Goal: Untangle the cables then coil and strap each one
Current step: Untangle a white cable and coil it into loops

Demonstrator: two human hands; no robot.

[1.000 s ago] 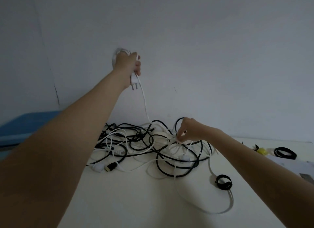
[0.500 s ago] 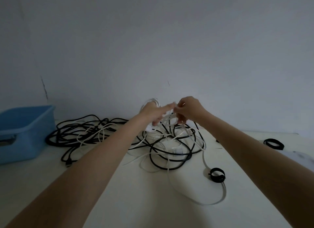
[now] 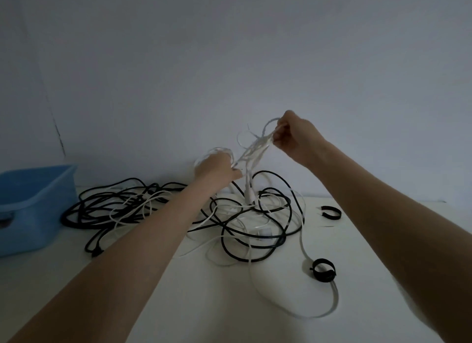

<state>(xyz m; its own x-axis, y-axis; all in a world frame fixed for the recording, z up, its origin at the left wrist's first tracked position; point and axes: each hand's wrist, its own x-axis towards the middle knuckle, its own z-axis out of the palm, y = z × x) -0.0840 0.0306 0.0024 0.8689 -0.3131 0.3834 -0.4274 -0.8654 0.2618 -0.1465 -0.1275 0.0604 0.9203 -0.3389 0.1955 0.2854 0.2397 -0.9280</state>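
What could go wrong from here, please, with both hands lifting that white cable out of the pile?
1. The white cable held by the right hand and left hand still runs down through black cables; pulling higher may tighten the knot.
2. Its loose end loops round a strap on the table and may drag it off.
3. The left hand's coil may slip and unwind.
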